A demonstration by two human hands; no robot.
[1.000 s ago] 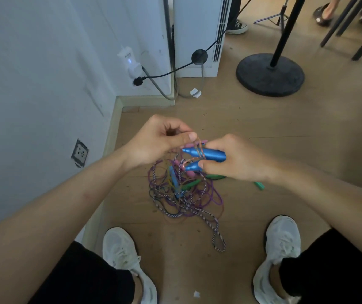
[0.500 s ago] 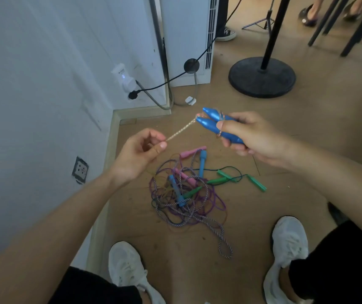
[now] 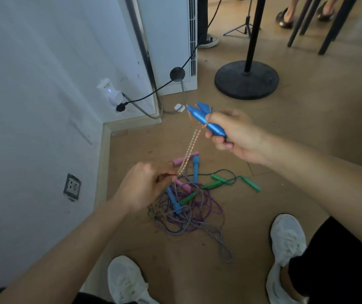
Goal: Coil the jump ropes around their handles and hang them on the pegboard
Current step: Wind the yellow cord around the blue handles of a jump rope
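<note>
Right hand (image 3: 237, 137) grips blue handles (image 3: 204, 119); pale rope (image 3: 188, 154), seemingly taut, reaches left hand (image 3: 145, 189).

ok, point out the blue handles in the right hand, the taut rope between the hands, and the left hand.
blue handles (image 3: 198, 116): head view, nearer handle's barrel, ahead of the fingers.
taut rope (image 3: 188, 152): head view, mid-span between the hands.
left hand (image 3: 145, 188): head view, back of the hand.
</note>
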